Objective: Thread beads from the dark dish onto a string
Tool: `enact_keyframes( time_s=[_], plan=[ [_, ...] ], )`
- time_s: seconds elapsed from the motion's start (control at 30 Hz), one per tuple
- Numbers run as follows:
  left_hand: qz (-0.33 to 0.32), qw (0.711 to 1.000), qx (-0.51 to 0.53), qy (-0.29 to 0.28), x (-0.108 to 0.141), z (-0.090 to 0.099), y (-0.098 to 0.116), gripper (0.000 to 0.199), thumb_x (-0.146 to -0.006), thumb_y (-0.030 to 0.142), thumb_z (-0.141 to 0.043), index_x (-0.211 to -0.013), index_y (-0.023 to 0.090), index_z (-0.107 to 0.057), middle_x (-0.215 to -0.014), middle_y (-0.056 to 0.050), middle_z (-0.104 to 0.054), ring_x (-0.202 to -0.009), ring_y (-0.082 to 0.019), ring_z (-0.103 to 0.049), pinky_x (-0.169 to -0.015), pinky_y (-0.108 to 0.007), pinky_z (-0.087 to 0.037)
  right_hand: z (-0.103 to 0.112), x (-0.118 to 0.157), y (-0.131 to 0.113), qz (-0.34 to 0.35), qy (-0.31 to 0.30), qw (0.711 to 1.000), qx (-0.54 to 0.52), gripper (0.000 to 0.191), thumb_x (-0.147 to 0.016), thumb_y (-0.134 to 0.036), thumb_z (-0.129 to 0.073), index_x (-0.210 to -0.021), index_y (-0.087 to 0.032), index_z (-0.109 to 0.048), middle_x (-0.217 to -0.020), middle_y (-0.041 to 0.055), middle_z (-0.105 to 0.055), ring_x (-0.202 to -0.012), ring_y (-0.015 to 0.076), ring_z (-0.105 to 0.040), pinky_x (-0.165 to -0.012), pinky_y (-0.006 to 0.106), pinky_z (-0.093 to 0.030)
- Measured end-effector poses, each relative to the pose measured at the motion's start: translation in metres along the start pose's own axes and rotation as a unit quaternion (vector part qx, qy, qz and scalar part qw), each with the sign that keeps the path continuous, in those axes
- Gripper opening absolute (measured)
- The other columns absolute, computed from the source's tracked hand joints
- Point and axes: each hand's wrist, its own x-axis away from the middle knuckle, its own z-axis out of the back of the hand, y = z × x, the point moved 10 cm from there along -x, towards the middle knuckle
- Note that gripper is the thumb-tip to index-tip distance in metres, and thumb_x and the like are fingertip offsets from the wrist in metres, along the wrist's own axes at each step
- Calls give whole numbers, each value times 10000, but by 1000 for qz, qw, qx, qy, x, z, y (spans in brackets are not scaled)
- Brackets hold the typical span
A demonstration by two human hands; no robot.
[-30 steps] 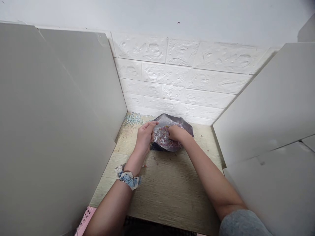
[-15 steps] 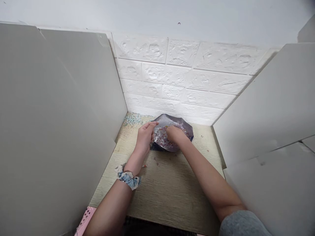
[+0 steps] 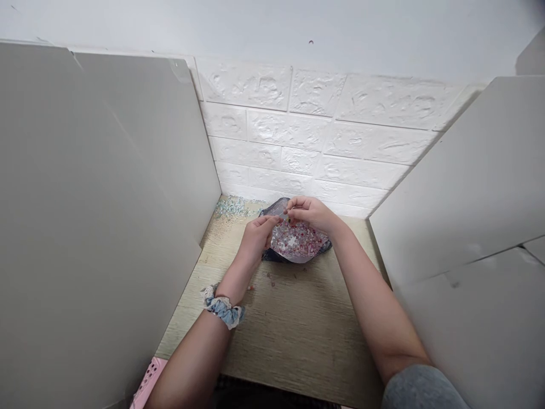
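A dark bag with a shiny silvery inside (image 3: pixel 276 257) lies opened out on the wooden table (image 3: pixel 293 329). Pink, red and clear beads (image 3: pixel 298 241) are heaped in it. My left hand (image 3: pixel 258 236) is at the bag's left side, thumb and forefinger pinched together. Over the back of the bag, my right hand (image 3: pixel 313 215) also pinches, its fingertips almost meeting those of the left. Whatever sits between either pair of fingertips is too small to make out. A blue and white scrunchie (image 3: pixel 225 311) circles my left wrist.
Pale blue beads (image 3: pixel 234 207) are scattered in the back left corner. A few loose beads (image 3: pixel 271 282) lie in front of the bag. Grey panels (image 3: pixel 140 170) (image 3: pixel 460 199) stand on both sides, and a white brick-pattern wall (image 3: pixel 298 136) closes the back. Something pink with holes (image 3: pixel 149 378) shows lower left.
My right hand has come up out of the beads and moved to the left hand's fingertips. The left hand has shifted slightly right. More of the beads now shows.
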Motion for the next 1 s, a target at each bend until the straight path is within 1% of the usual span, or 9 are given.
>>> enact_keyframes(
  time_s=[0.13, 0.27, 0.37, 0.5, 0.63, 1.0],
  plan=[
    [-4, 1000, -1, -4, 0, -1, 2, 259, -635, 381, -664, -686, 136, -601, -390, 108, -257, -340, -15, -172, -356, -189, -111, -9, -2, 7, -19, -17, 993, -113, 279, -605, -303, -758, -749, -144, -579, -733, 6, -604, -647, 90, -554, -614, 221, -456],
    [-10, 1000, 7, -9, 1, -3, 4, 244, -634, 368, -664, -657, 139, -582, -387, 104, -268, -337, -15, -182, -353, -187, -112, -16, -3, 10, -17, -37, 986, -160, 299, -595, -309, -793, -752, -146, -597, -746, 7, -616, -671, 86, -574, -621, 201, -473],
    [-10, 1000, 13, -15, 1, -4, 4, 239, -629, 359, -668, -627, 147, -557, -384, 105, -263, -337, -14, -179, -350, -185, -116, -19, -3, 10, -10, -50, 984, -173, 306, -612, -341, -792, -761, -150, -604, -751, 9, -619, -672, 89, -578, -628, 204, -484],
    [-15, 1000, 9, -21, 1, -4, 4, 250, -626, 374, -674, -641, 144, -579, -375, 103, -269, -332, -13, -176, -347, -185, -118, -19, -4, 13, -7, -52, 982, -182, 327, -623, -377, -786, -770, -152, -601, -749, 8, -613, -669, 91, -577, -631, 209, -489],
    [-17, 1000, 7, -26, 1, -5, 5, 256, -627, 382, -676, -639, 140, -592, -375, 102, -262, -330, -10, -173, -349, -184, -119, -19, -5, 14, 2, -52, 980, -190, 340, -623, -391, -784, -777, -160, -590, -792, 5, -610, -678, 86, -574, -644, 210, -491],
    [-19, 1000, 13, -13, 1, -2, 4, 264, -616, 389, -681, -653, 139, -606, -373, 101, -271, -331, -11, -180, -349, -181, -125, -21, -6, 14, -4, -44, 983, -180, 350, -605, -390, -790, -765, -165, -576, -732, -2, -586, -668, 90, -555, -635, 214, -483]
  ],
)
